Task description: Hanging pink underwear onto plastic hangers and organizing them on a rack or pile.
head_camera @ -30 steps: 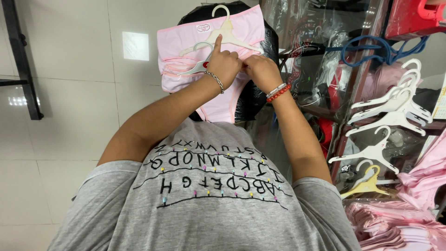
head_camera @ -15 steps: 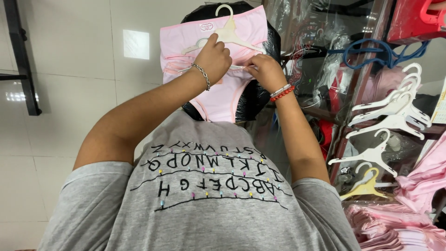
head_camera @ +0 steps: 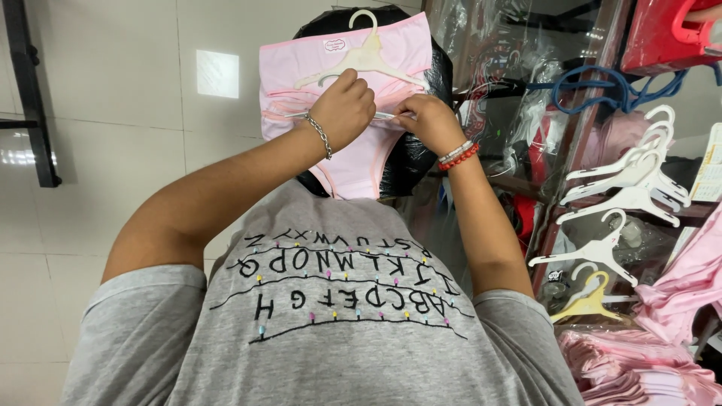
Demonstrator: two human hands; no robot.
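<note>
Both arms stretched forward, left hand point(head_camera: 344, 105) and right hand point(head_camera: 425, 120) curled shut, pinching a hanger point(head_camera: 382, 115) between them — atop pink underwear point(head_camera: 353, 158) on a black bag point(head_camera: 410, 162).

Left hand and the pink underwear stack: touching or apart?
Touching. In the head view the left hand lies closed against the top pink underwear, fingers curled on the white hanger there, with no gap between them.
</note>
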